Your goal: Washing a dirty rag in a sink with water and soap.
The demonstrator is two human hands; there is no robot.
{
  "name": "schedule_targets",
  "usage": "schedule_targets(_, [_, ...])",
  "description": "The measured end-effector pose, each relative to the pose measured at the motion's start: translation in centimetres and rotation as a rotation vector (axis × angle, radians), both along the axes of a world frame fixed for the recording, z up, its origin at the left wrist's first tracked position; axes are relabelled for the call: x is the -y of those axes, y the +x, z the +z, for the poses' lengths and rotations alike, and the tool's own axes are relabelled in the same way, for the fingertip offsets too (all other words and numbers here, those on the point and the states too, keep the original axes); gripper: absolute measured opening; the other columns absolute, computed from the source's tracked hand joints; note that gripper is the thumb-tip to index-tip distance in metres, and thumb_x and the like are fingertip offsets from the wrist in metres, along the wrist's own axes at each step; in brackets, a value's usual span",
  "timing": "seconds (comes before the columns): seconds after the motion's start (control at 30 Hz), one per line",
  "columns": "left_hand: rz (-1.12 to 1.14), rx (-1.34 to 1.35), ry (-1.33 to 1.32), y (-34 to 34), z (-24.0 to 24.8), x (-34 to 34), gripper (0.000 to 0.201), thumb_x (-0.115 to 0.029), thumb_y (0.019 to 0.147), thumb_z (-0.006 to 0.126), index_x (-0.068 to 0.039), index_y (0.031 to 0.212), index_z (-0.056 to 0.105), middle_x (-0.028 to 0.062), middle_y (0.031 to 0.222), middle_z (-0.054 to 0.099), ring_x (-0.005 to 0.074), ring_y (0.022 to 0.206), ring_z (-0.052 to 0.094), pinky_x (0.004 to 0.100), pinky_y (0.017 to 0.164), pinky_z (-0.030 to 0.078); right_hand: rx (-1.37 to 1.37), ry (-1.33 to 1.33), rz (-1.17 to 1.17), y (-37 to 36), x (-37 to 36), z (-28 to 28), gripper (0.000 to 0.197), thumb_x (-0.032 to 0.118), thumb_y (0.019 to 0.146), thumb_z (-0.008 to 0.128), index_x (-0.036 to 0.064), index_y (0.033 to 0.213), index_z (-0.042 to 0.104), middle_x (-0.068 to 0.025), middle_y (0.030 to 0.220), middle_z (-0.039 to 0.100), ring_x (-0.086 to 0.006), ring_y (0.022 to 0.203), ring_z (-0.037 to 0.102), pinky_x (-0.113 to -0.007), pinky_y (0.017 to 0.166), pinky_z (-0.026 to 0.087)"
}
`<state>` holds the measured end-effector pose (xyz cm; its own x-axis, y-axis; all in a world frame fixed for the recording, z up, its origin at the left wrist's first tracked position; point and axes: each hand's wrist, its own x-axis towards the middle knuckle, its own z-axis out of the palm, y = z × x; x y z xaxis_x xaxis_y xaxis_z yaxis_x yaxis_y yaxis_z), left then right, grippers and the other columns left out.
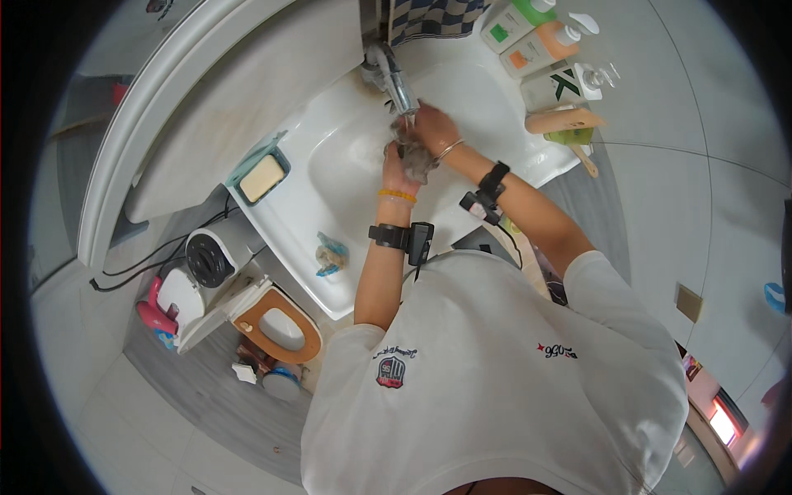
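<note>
Two-handed grip [435, 128] on cloth [417, 162], basin's left rim [290, 249] well apart

lt: bright, soft | glints: sink [346, 177] | edges: fisheye warp, blk vignette

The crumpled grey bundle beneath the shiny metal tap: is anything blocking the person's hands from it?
Nothing visible: the bare left hand and bare right hand hold the crumpled grey bundle, below the shiny metal tap. The pale yellow rectangular soap lies apart, in a blue-green dish to the left.
</note>
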<state>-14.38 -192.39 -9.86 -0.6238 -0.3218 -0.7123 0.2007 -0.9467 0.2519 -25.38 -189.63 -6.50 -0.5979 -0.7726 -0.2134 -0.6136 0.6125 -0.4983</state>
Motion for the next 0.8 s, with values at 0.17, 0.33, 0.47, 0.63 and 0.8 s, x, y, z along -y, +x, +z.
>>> schedule_targets(0.17, [-0.003, -0.048, -0.14, 1.0, 0.9, 1.5, 0.039, -0.035, 0.087, 0.037, -0.008, 0.115, 0.042, 0.0104, 0.117, 0.046, 0.0251, 0.105, 0.045, 0.0396, 0.086, 0.039, 0.258, -0.256, -0.325, -3.2, -5.1, 0.3, 0.038, 0.029, 0.075, 0.057, -0.0001, 0.096, 0.044, -0.0211, 0.081, 0.056, -0.0328, 0.077, 0.056, -0.035, 0.066, 0.045])
schedule_targets(0.33, [-0.207, 0.335, -0.038, 2.4, 1.4, 0.7, 0.062, -0.054, 0.08, 0.04, -0.006, 0.117, 0.04, 0.0123, 0.118, 0.045, 0.0265, 0.109, 0.042, 0.039, 0.091, 0.034, 0.238, -0.452, -0.237, -1.4, -6.0, 4.3, 0.043, 0.02, 0.069, 0.066, 0.0009, 0.1, 0.043, -0.0144, 0.084, 0.056, -0.0244, 0.078, 0.056, -0.031, 0.068, 0.044])
schedule_targets(0.47, [-0.182, 0.1, -0.091, 2.3, 0.7, -0.6, 0.072, -0.061, 0.075, 0.041, -0.006, 0.121, 0.037, 0.0141, 0.121, 0.042, 0.0301, 0.111, 0.04, 0.0449, 0.092, 0.032, 0.204, -0.601, 0.034, 3.1, -5.4, 3.7, 0.043, 0.017, 0.07, 0.065, 0.0028, 0.106, 0.046, -0.0088, 0.087, 0.057, -0.0185, 0.078, 0.055, -0.028, 0.068, 0.045])
schedule_targets(0.63, [-0.007, -0.559, 0.242, 2.4, 1.8, 0.9, 0.074, -0.06, 0.076, 0.038, -0.005, 0.126, 0.031, 0.017, 0.127, 0.034, 0.0359, 0.116, 0.034, 0.0581, 0.093, 0.023, 0.695, -0.29, 0.009, 2.3, -7.0, 5.8, 0.034, 0.017, 0.076, 0.06, 0.0031, 0.105, 0.052, -0.0085, 0.098, 0.056, -0.0159, 0.086, 0.054, -0.027, 0.075, 0.043])
schedule_targets(0.8, [-0.057, -0.716, 0.29, 2.3, 4.5, 1.4, 0.073, -0.056, 0.076, 0.04, -0.006, 0.128, 0.027, 0.0168, 0.131, 0.028, 0.0375, 0.119, 0.027, 0.0599, 0.094, 0.019, 0.566, -0.53, -0.056, -3.1, -7.0, 1.1, 0.041, 0.033, 0.083, 0.049, 0.0031, 0.111, 0.049, -0.0094, 0.111, 0.051, -0.0163, 0.102, 0.047, -0.029, 0.086, 0.037])
